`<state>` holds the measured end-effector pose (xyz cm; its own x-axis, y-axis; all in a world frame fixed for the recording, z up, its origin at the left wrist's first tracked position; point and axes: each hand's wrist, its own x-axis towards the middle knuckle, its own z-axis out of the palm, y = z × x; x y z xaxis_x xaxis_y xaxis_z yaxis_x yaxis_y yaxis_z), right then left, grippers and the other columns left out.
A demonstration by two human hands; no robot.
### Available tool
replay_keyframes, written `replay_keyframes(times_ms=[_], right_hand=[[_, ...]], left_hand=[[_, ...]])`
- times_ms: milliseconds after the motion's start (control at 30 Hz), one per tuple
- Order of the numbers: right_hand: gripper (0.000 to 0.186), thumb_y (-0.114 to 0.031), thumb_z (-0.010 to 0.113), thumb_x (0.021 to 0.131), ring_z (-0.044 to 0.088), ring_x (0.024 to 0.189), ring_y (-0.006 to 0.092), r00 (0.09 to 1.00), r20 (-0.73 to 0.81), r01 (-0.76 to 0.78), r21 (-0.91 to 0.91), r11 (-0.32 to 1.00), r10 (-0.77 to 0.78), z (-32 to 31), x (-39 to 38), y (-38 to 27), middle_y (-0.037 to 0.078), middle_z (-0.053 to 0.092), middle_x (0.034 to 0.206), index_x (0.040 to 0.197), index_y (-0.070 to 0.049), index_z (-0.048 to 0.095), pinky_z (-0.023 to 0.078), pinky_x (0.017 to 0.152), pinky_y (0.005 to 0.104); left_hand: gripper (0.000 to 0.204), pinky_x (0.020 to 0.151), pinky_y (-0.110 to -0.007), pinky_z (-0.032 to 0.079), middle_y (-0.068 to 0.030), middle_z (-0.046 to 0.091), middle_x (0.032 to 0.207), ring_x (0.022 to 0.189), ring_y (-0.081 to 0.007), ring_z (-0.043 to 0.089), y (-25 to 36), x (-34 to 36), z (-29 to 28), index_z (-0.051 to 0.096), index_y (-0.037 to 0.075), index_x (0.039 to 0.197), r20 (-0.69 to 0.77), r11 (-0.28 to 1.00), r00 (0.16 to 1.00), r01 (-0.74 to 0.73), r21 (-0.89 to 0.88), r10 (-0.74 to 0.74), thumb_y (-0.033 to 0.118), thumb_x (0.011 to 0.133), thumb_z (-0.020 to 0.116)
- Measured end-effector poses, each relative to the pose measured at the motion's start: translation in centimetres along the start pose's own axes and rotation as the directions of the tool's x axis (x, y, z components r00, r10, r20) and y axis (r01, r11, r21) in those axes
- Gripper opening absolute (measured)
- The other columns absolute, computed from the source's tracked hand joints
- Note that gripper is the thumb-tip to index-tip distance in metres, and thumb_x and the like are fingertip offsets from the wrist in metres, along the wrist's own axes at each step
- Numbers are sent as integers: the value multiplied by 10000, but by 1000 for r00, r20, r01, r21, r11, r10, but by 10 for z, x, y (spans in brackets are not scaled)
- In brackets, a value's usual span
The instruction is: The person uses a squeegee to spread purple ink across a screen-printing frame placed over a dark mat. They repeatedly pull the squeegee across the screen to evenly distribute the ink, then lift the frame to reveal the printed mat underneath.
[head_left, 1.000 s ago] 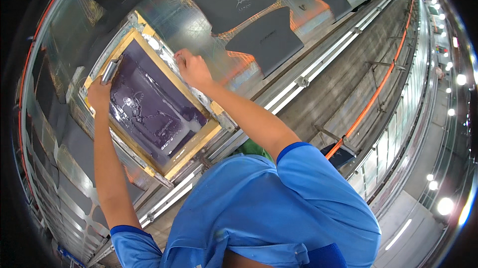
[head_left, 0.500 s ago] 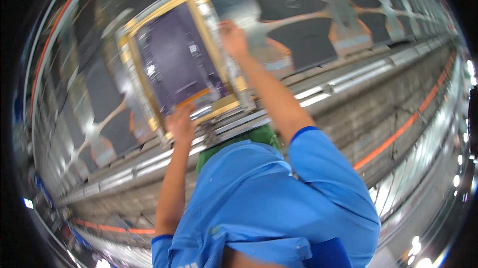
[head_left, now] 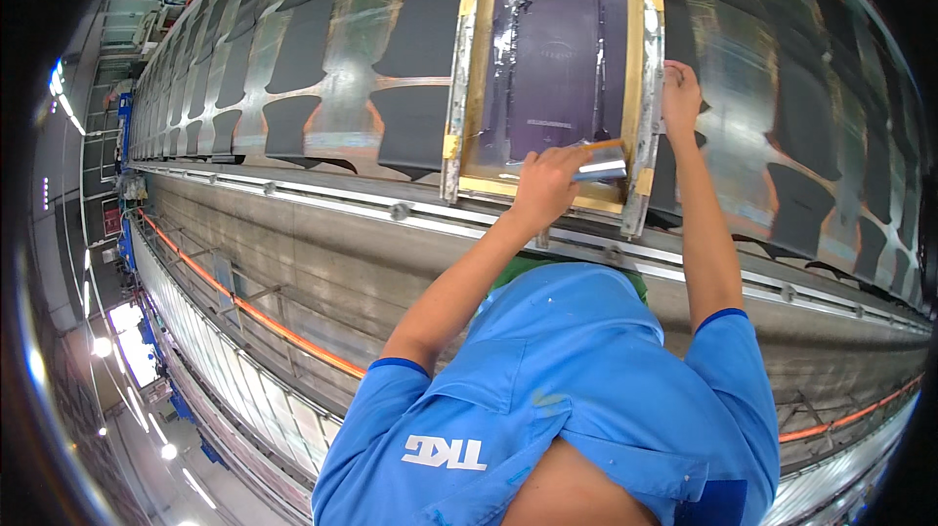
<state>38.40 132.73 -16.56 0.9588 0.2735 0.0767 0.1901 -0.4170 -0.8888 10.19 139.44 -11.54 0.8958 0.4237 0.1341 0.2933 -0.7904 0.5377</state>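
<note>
A screen-printing frame (head_left: 457, 86) lies over the long table in front of me, its metal sides patched with yellow tape. Dark purple mesh (head_left: 557, 57) fills it, with wet, shiny streaks down both sides of the print area. My left hand (head_left: 547, 186) is closed around a squeegee (head_left: 604, 165) with a metallic holder and an orange edge, resting inside the frame's near end. At the frame's right side, my right hand (head_left: 681, 101) has its fingers curled against the outer rail. The palm side of that hand is hidden.
Dark sheet pieces (head_left: 293, 126) lie in rows along the table (head_left: 342, 57) on both sides of the frame. A metal rail (head_left: 399, 211) runs along the table's near edge, close to my body. Below it, an orange line (head_left: 244, 301) follows a lower ledge.
My view has turned, so the frame now appears upright and farther right; the blur has cleared. The squeegee stays in my left hand near the frame's near end. My right hand remains beside the right rail.
</note>
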Motion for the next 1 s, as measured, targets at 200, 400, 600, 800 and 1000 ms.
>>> replay_keyframes(times_ms=[200, 400, 600, 800, 1000], right_hand=[[213, -241, 579, 974, 660, 736, 307, 999, 41, 9, 33, 999, -11, 38, -28, -17, 173, 679, 791, 1070, -96, 702, 494, 728, 405], [202, -237, 577, 980, 602, 632, 215, 1000, 17, -21, -6, 1000, 21, 89, -60, -45, 90, 611, 675, 1065, -97, 695, 477, 663, 378], [196, -227, 574, 970, 652, 670, 282, 998, 27, -47, -31, 998, 48, 110, -61, -37, 123, 649, 692, 1074, -105, 687, 501, 697, 415], [220, -225, 533, 970, 698, 813, 401, 999, 20, -40, -122, 992, 43, 126, -59, -21, 201, 715, 825, 1085, -124, 691, 521, 772, 491], [210, -206, 547, 962, 699, 800, 403, 999, 12, -40, -117, 992, 42, 124, -45, -27, 214, 713, 832, 1079, -110, 692, 526, 770, 490]], left_hand=[[513, 885, -408, 447, -14, 675, 1232, 1167, -227, 600, -36, -23, -27, 686, 159, 1215, 223, 994, 972, -94, 60, 79, 27, 719, 678], [503, 941, -426, 471, -57, 684, 1260, 1145, -269, 624, -133, -38, -93, 700, 116, 1205, 193, 999, 981, -33, -15, 36, -16, 721, 661], [538, 908, -388, 528, -90, 686, 1253, 1089, -289, 647, -172, -61, -112, 705, 92, 1203, 46, 996, 996, 81, -38, -79, -62, 688, 672], [590, 922, -404, 505, -46, 670, 1285, 1137, -281, 626, -158, -100, -104, 689, 125, 1220, 127, 997, 991, -49, 53, 42, -38, 652, 698], [565, 940, -408, 475, -13, 663, 1291, 1177, -242, 602, -163, -86, -74, 693, 151, 1194, 81, 975, 988, -142, 170, 130, -12, 653, 712]])
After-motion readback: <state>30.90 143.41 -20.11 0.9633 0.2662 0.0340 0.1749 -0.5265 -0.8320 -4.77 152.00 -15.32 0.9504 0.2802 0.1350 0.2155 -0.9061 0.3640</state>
